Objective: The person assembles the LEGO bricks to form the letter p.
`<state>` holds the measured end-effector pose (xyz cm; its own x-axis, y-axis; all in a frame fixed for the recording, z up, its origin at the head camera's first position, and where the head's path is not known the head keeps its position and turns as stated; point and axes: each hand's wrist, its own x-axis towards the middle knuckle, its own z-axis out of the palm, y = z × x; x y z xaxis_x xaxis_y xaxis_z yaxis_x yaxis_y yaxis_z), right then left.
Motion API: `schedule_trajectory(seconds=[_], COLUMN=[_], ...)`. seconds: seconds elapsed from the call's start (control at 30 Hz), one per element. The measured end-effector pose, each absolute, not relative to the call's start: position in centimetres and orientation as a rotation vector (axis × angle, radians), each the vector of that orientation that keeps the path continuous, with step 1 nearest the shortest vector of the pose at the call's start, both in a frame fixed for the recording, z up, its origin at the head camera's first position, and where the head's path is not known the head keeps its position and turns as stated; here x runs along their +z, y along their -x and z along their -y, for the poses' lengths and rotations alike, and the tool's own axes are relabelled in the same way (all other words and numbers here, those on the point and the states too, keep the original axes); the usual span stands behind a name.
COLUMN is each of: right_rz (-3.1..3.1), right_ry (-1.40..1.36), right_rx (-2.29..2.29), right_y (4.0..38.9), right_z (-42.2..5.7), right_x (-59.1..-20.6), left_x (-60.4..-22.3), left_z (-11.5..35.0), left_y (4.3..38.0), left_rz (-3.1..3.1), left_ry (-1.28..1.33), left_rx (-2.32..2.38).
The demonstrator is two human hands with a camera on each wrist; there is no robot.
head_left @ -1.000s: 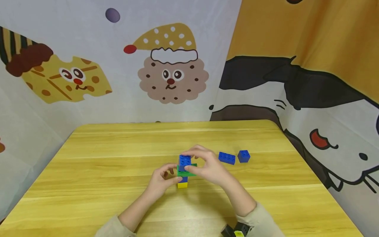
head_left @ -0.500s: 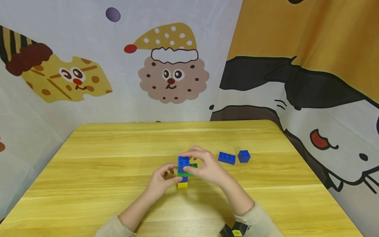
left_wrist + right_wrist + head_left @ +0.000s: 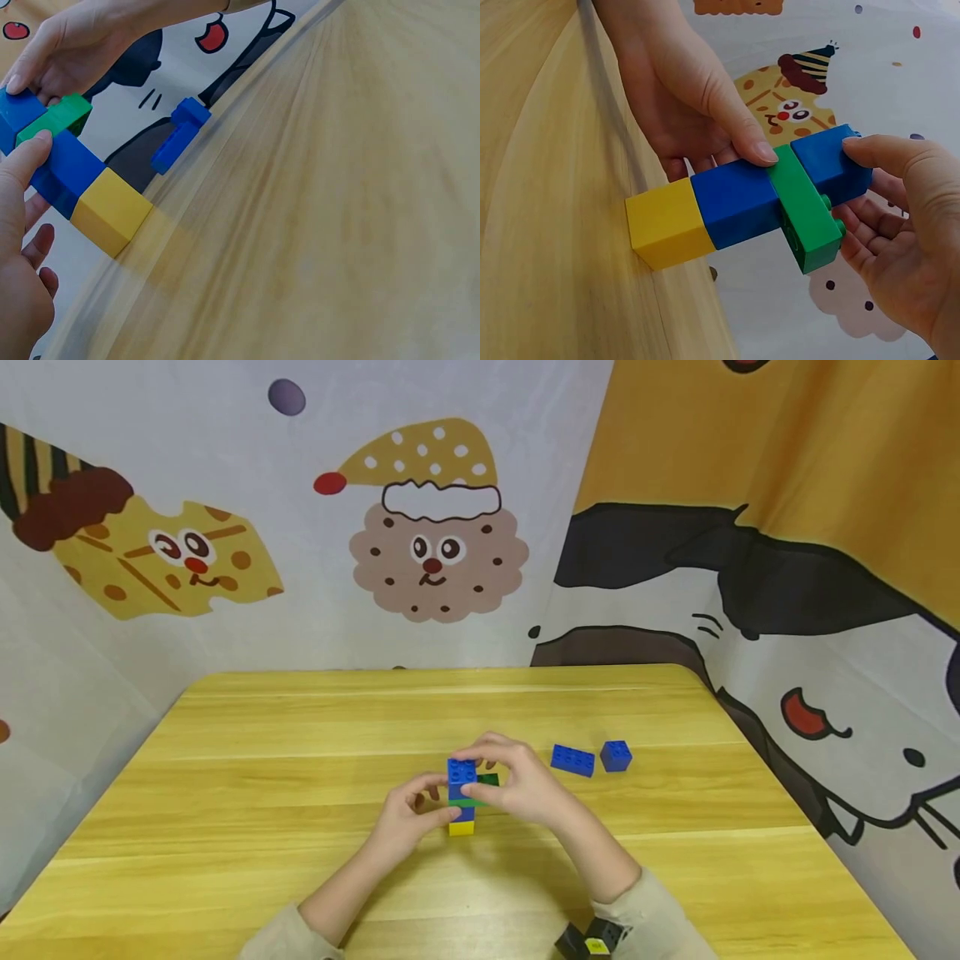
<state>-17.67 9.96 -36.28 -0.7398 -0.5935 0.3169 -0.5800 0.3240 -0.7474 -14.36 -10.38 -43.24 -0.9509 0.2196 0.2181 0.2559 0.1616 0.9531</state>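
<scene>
A small tower of toy building bricks stands on the table in the head view. From the bottom up it has a yellow brick (image 3: 667, 229), a blue brick (image 3: 736, 204), a flatter green brick (image 3: 804, 206) and a top blue brick (image 3: 461, 772). The green one juts out to the right, studs showing. My left hand (image 3: 405, 820) steadies the tower, thumb at the seam of the lower blue and green bricks, fingers behind. My right hand (image 3: 522, 783) pinches the top blue brick between thumb and fingers; it sits against the left part of the green brick.
To the right of the tower lie a long blue brick (image 3: 573, 760) and a smaller blue brick (image 3: 616, 756). A black device (image 3: 588, 938) is by the right sleeve. A cartoon-printed cloth (image 3: 435, 643) hangs behind the wooden table (image 3: 300, 710).
My right hand has brought the top blue brick slightly left and down, lining it up over the lower bricks on the green one. My left hand stays in place.
</scene>
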Motion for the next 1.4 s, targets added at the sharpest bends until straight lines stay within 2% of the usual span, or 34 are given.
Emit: schedule_trajectory(seconds=[0.13, 0.43, 0.67, 0.9, 1.4], right_rz=[-2.522, -2.517, -2.562, -2.587, -2.602], right_ry=[1.098, 1.081, 1.150, 1.200, 1.183], right_rx=[-1.437, -1.428, -1.375, -1.346, -1.454], right_y=[17.6, 17.7, 17.7, 17.8, 17.2], right_z=[-9.9, -9.9, -10.0, -10.2, -12.0], right_x=[-36.2, -36.3, -36.4, -36.5, -36.0], left_x=[-44.5, -44.6, -42.1, -44.6, -44.9], left_z=[10.6, 10.6, 10.3, 10.6, 10.6], left_y=[14.9, 15.0, 13.9, 15.1, 15.1], left_rz=[2.370, 2.377, 2.402, 2.371, 2.326], left_ry=[0.461, 0.447, 0.442, 0.453, 0.472], left_rx=[-1.958, -1.973, -1.967, -1.947, -1.975])
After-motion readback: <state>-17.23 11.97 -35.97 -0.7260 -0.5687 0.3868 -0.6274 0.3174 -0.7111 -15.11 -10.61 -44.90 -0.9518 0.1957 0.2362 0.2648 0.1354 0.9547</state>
